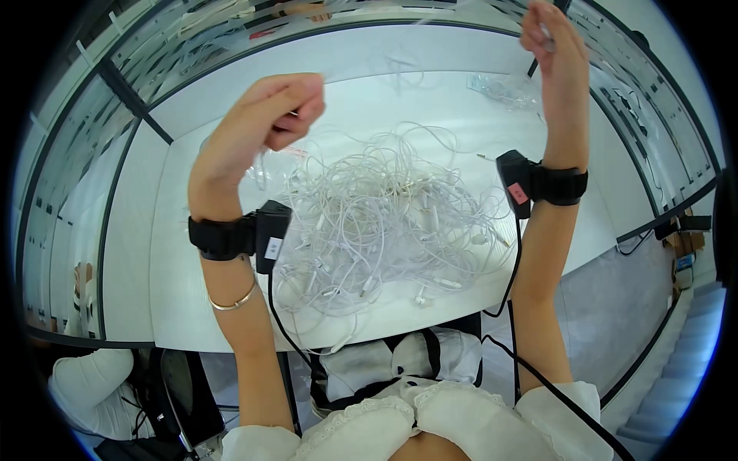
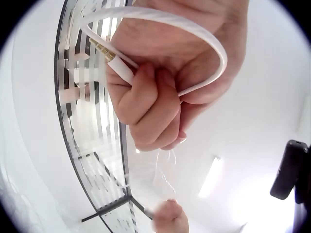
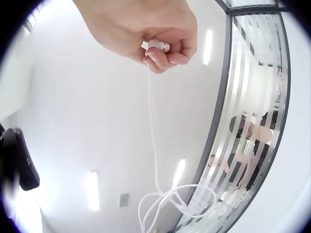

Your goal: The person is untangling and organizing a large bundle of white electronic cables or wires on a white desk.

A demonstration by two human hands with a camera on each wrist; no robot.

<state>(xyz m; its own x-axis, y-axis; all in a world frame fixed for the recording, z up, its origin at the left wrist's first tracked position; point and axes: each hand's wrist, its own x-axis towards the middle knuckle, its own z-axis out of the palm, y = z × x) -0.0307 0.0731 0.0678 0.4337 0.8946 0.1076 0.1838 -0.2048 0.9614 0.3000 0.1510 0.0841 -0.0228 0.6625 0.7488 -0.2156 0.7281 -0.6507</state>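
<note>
My left hand is raised over the left back part of the table with its fingers curled. In the left wrist view it grips a white earphone cable, which loops around the palm, and a gold-tipped plug sticks out by the fingers. Higher up at the far right, my right hand pinches a white earbud. From it a thin white cord runs down to loose loops. Below and between both hands, a tangled heap of white earphones covers the middle of the table.
The white table has a low white back panel and glass partitions around it. A clear plastic bag lies at the back right. At the lower left sits another person in a white sleeve. Black camera leads trail from both wrists.
</note>
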